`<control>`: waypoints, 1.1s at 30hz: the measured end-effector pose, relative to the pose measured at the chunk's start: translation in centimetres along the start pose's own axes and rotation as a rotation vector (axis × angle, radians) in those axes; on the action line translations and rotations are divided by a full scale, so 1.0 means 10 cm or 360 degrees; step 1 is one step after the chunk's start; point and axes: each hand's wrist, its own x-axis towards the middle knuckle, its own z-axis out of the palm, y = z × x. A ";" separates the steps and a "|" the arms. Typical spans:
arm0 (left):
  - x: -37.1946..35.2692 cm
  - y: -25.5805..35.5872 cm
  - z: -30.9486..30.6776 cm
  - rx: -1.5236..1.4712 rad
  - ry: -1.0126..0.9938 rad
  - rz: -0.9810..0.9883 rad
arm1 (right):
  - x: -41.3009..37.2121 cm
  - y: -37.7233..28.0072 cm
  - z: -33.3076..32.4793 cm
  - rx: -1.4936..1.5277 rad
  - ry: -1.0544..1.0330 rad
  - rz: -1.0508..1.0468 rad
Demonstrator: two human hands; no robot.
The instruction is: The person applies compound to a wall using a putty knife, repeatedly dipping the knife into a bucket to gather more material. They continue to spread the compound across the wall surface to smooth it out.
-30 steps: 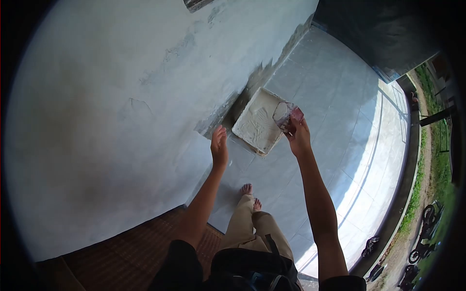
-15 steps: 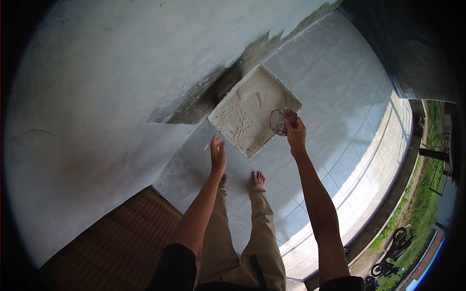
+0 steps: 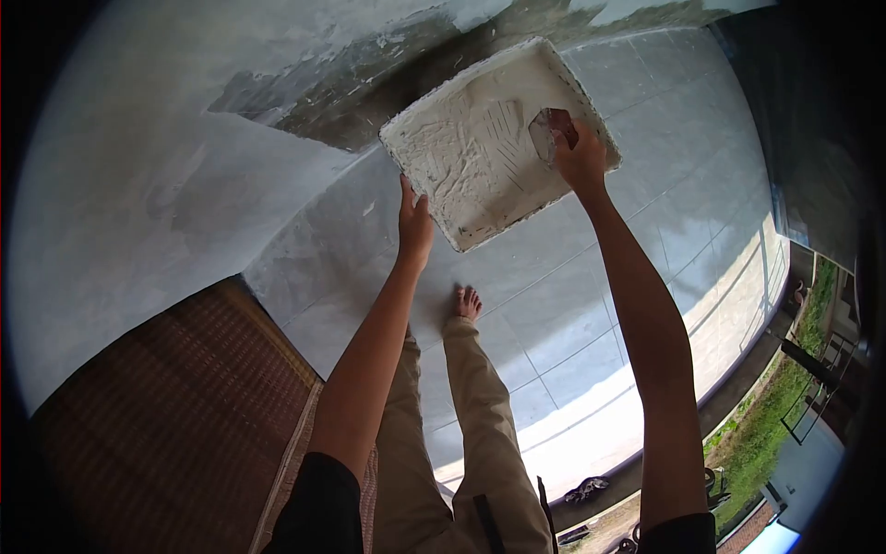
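Observation:
A rectangular tray [image 3: 426, 227] coated in pale, wet plaster lies at an angle beside the wall. My left hand [image 3: 415, 226] is at its near left edge, thumb and fingers apart, fingertips right at the rim. My right hand [image 3: 581, 162] reaches over the tray's right side, fingers closed round the reddish-brown grip of a putty scraper [image 3: 544, 137]. The scraper's flat blade, smeared with plaster, is over the plaster. Ridged strokes mark the plaster [image 3: 503, 138] left of the blade.
A plastered wall [image 3: 120, 212] with a rough dark strip [image 3: 323, 115] runs along the left. Grey floor tiles [image 3: 544, 305] lie underfoot, and my bare foot [image 3: 468, 302] stands near the tray. A brown woven panel [image 3: 175, 425] is at lower left. Grass [image 3: 766, 443] shows beyond the floor's edge.
The tray appears larger and higher in view. My right hand has brought the scraper from the tray's near right edge in over the plaster. My left hand has come up to the rim.

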 end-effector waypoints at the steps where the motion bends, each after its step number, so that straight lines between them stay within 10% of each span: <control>1: -0.01 0.02 -0.01 0.0003 0.0018 -0.0058 | 0.03 0.00 0.03 -0.0044 -0.0021 -0.0043; 17: 0.00 -0.01 -0.09 -0.0037 -0.0113 -0.0077 | 0.16 -0.05 0.13 -0.0233 -0.0283 -0.0306; 33: 0.02 -0.05 -0.10 0.0003 -0.0074 -0.0084 | 0.29 -0.18 -0.05 -0.0547 -0.1411 -0.0720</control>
